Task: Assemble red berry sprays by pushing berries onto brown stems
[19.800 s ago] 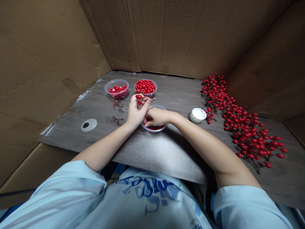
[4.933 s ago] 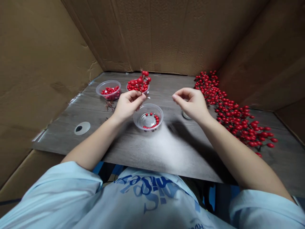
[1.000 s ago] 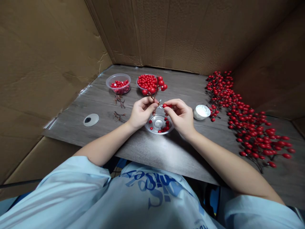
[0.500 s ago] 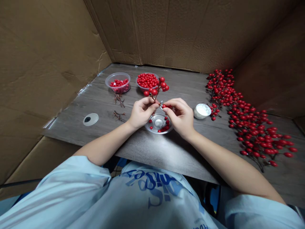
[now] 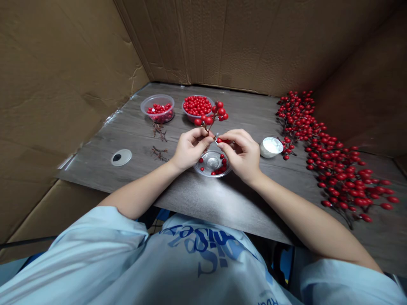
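My left hand point(image 5: 188, 148) is closed on the stem of a small berry sprig point(image 5: 212, 115) whose red berries stand up above my fingers. My right hand point(image 5: 242, 153) pinches a red berry point(image 5: 220, 140) at the sprig's base, right beside my left fingertips. Both hands hover over a clear plastic bowl point(image 5: 212, 164) holding a few loose red berries.
Two clear bowls stand at the back: one partly filled point(image 5: 157, 108), one heaped with berries point(image 5: 197, 107). Bare twigs point(image 5: 158, 151) lie left of my hands, with a round lid point(image 5: 120, 157) beyond. A white cup point(image 5: 271, 146) and a long pile of berry branches point(image 5: 330, 159) are at right. Cardboard walls surround the table.
Over the last second the sprig tilted slightly right and my right fingers closed tighter on the berry at its base. Hands otherwise stay in place.
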Motion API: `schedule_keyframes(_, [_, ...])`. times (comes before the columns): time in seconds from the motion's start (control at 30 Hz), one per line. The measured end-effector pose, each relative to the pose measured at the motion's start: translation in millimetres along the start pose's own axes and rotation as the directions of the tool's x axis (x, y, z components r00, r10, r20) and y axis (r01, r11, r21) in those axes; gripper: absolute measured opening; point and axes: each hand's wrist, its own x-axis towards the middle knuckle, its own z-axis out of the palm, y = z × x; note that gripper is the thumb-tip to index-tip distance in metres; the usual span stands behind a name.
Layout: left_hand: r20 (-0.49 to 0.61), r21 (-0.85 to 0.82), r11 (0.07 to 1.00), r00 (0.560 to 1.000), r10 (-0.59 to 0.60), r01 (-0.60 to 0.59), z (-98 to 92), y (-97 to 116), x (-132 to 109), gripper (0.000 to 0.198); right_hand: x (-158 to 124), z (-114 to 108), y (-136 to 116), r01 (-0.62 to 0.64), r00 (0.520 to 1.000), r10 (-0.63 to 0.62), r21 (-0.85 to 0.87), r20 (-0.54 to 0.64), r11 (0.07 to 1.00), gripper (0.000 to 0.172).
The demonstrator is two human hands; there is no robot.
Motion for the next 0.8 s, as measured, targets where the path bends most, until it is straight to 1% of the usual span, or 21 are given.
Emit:
schedule_keyframes(0.1, [-0.044, 0.037, 0.998, 0.998, 0.049, -0.047, -1.2, -2, 2, 0.039, 1, 2, 4, -0.065, 0.997, 0.067, 0.061, -0.025, 0.996, 0.009])
schedule_keyframes(0.17, [-0.079, 0.107, 0.988, 0.989, 0.123, -0.114, -3.8, -5, 3, 0.039, 0, 4, 8, -0.136, 0.989, 0.143, 0.139, -0.040, 0.981, 0.011])
schedule_keyframes(0.23, [-0.091, 0.218, 0.958, 0.973, 0.213, -0.189, -7.6, -9, 4, 0.036, -1, 7, 12, -0.210, 0.974, 0.223, 0.236, -0.032, 0.949, 0.012])
schedule_keyframes(0.3, [-0.070, 0.342, 0.901, 0.949, 0.306, -0.265, -11.7, -14, 5, 0.032, -3, 9, 14, -0.274, 0.956, 0.292, 0.323, -0.008, 0.906, 0.015])
schedule_keyframes(0.37, [-0.025, 0.448, 0.825, 0.917, 0.397, -0.345, -14.8, -16, 5, 0.025, -4, 11, 13, -0.318, 0.941, 0.339, 0.382, 0.015, 0.868, 0.016])
schedule_keyframes(0.43, [0.017, 0.526, 0.744, 0.879, 0.476, -0.412, -16.2, -16, 5, 0.020, -6, 12, 11, -0.340, 0.931, 0.365, 0.413, 0.020, 0.845, 0.016])
schedule_keyframes(0.53, [0.052, 0.609, 0.636, 0.824, 0.564, -0.474, -15.3, -13, 3, 0.014, -7, 13, 8, -0.356, 0.920, 0.391, 0.439, 0.010, 0.825, 0.015])
schedule_keyframes(0.6, [0.078, 0.639, 0.584, 0.798, 0.598, -0.500, -14.1, -9, 3, 0.013, -7, 13, 6, -0.364, 0.915, 0.404, 0.452, 0.007, 0.815, 0.016])
schedule_keyframes(0.63, [0.092, 0.648, 0.567, 0.791, 0.604, -0.508, -13.5, -8, 2, 0.013, -8, 13, 6, -0.366, 0.913, 0.408, 0.456, 0.005, 0.811, 0.016])
schedule_keyframes(0.8, [0.114, 0.670, 0.547, 0.797, 0.593, -0.502, -12.6, -5, 1, 0.017, -8, 14, 4, -0.369, 0.910, 0.415, 0.464, 0.003, 0.805, 0.015])
